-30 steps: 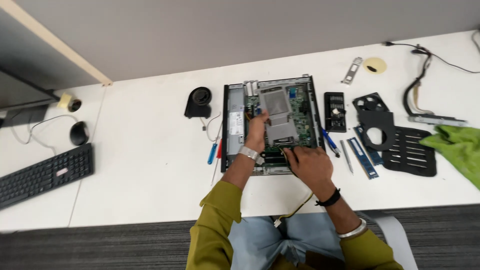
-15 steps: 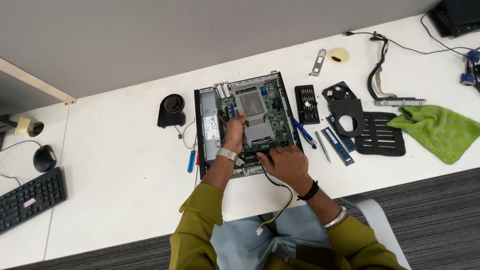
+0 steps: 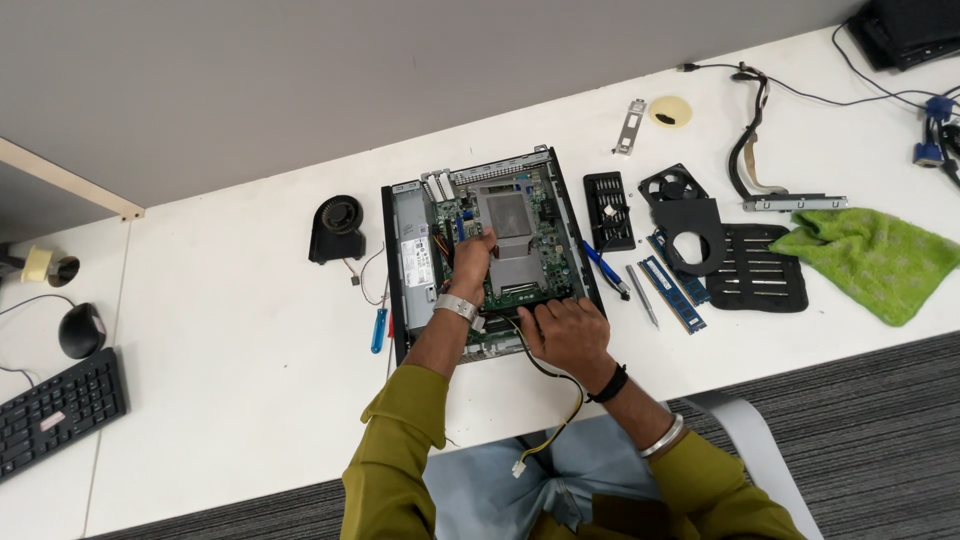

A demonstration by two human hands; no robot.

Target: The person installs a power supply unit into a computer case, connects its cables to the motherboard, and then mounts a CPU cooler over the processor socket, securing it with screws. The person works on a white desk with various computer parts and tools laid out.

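Two hands in opened computer case: my left hand pinching on board, right hand gripping black cable; fan, memory sticks already out.

The open computer case lay flat on the white desk, its lid off, long axis running away from the person and turned slightly clockwise. Inside sat a green circuit board with a square grey metal heatsink near the middle, and a silver drive bay along the left wall. A black cable with yellow wires ran from the case's near edge over the desk edge, ending in 1 white plug.
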